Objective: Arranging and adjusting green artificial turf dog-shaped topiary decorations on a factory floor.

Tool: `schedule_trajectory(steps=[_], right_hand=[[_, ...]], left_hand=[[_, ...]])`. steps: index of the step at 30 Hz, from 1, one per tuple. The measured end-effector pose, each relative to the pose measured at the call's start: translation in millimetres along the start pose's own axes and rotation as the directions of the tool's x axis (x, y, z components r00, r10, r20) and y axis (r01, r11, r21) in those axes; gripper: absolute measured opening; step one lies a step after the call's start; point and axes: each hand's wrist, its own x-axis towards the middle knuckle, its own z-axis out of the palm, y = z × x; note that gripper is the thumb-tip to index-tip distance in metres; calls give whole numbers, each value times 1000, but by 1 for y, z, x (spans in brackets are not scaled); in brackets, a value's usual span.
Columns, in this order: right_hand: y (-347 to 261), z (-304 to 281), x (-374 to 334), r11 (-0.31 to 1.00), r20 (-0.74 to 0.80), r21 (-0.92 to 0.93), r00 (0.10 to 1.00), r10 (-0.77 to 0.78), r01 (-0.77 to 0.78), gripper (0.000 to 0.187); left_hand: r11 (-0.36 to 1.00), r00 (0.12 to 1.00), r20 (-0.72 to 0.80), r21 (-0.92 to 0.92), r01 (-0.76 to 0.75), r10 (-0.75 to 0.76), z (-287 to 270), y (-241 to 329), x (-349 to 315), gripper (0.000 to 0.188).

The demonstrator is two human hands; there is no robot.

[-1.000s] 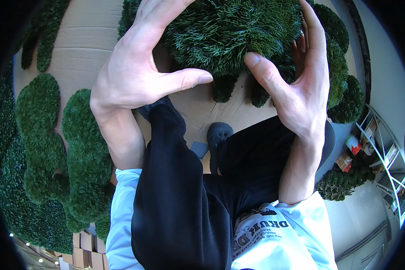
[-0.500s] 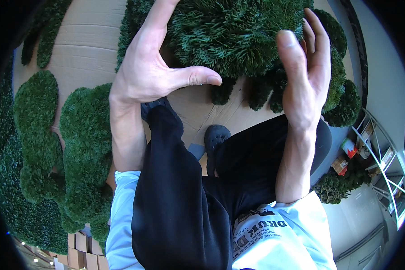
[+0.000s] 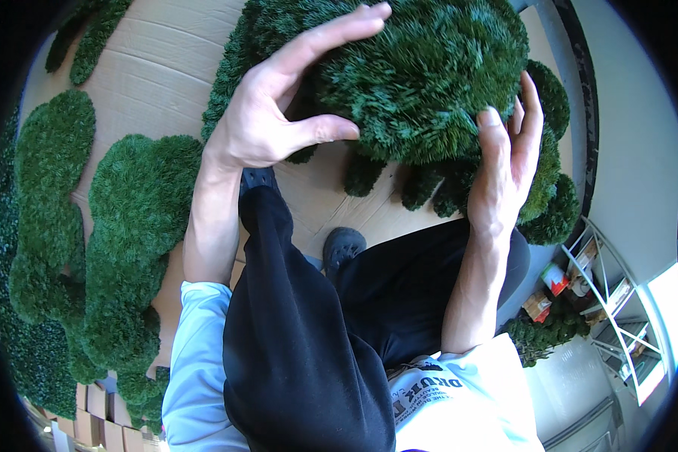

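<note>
A bushy clump of dark green artificial foliage [image 3: 429, 83] fills the upper middle, with smaller rounded lobes hanging below its near side. My left hand [image 3: 260, 124] is at its left edge, fingers stretched over the top and thumb pointing right along the near side. My right hand [image 3: 505, 162] is at the clump's right edge, with the thumb in front and the fingers spread behind it. Both hands look open and cupped around the clump. Whether the fingertips press into the leaves, I cannot tell.
More green foliage shapes [image 3: 135, 211] lie to the left on brown cardboard [image 3: 158, 53]. Stacked cardboard boxes [image 3: 90, 418] are at the lower left. A white metal rack [image 3: 618, 316] with packages stands at the right. My dark shoe [image 3: 344, 245] rests on the cardboard below the clump.
My hands have come closer to the clump's sides, the right one moving inward to its edge. The clump sits lower in view, and the whole view has shifted a little.
</note>
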Motion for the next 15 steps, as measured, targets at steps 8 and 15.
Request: schedule_trajectory(steps=[8, 15], right_hand=[[7, -1, 2, 1000, 1, 23, 1000, -5, 5, 79], [7, 5, 8, 991, 81, 130, 997, -1, -9, 88]], left_hand=[[913, 998, 22, 403, -61, 57, 13, 10, -11, 79], [837, 999, 32, 545, -53, 42, -3, 5, 22, 103]])
